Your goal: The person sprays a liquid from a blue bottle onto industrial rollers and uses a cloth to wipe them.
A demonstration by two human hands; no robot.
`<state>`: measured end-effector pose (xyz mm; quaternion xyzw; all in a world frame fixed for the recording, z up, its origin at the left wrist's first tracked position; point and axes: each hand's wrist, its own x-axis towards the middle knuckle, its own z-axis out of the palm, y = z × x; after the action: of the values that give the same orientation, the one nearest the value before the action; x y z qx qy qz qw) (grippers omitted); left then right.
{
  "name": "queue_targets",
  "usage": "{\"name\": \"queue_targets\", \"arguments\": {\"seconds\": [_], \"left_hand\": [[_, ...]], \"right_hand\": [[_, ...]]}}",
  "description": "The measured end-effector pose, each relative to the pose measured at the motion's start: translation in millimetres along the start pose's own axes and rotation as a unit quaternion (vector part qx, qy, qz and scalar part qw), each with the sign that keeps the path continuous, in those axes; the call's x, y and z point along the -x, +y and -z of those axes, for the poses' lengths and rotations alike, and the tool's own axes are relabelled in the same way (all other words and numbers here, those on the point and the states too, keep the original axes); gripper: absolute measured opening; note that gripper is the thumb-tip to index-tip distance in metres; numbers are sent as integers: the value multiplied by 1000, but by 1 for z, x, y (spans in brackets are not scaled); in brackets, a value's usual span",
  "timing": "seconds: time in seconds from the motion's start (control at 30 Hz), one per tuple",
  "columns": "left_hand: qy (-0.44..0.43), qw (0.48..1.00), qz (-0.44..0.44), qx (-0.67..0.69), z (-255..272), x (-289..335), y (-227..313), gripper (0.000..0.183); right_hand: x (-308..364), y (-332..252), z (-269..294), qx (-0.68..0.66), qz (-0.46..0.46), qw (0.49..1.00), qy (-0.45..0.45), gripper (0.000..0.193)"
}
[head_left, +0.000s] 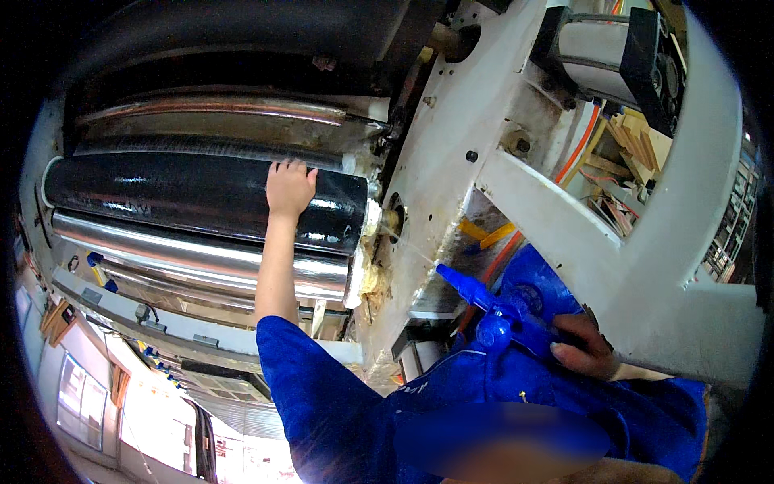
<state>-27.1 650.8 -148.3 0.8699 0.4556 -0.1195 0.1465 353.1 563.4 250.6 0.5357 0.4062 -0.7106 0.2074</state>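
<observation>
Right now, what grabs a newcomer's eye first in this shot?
The long glossy black roller stretching across the left-centre of the machine, with the left hand laid flat on it. Lower right, the right hand grips a bright blue plastic spray bottle, nozzle aimed at the grimy white machine side plate.

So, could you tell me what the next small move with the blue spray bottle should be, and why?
Probably swing the blue spray bottle left toward the black roller. Its nozzle now points at the white machine frame by the roller's end, while the left hand rests flat on the roller. The right hand grips the bottle.
</observation>
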Motion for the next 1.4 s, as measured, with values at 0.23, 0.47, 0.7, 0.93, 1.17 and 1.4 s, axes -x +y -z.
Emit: {"name": "queue_targets", "arguments": {"seconds": [0.23,0.47,0.7,0.93,1.17,1.4], "left_hand": [[-7,984,-125,124,6,13,50,32],[-181,983,21,18,9,-20,-28,41],[-378,919,115,-1,8,-52,-13,47],[-391,911,-15,128,-20,-45,54,49],[79,994,67,-45,14,-4,-49,34],[88,885,452,-70,16,48,-25,72]], "right_hand": [[-4,15,-25,-68,9,993,101,32],[-15,-14,-2,-119,46,991,27,35],[-17,-1,-20,-119,71,983,122,37],[-15,-18,-18,-160,-21,983,92,46],[-24,-49,18,-236,-5,971,-49,28],[-33,-74,12,-108,222,969,8,18]]}}
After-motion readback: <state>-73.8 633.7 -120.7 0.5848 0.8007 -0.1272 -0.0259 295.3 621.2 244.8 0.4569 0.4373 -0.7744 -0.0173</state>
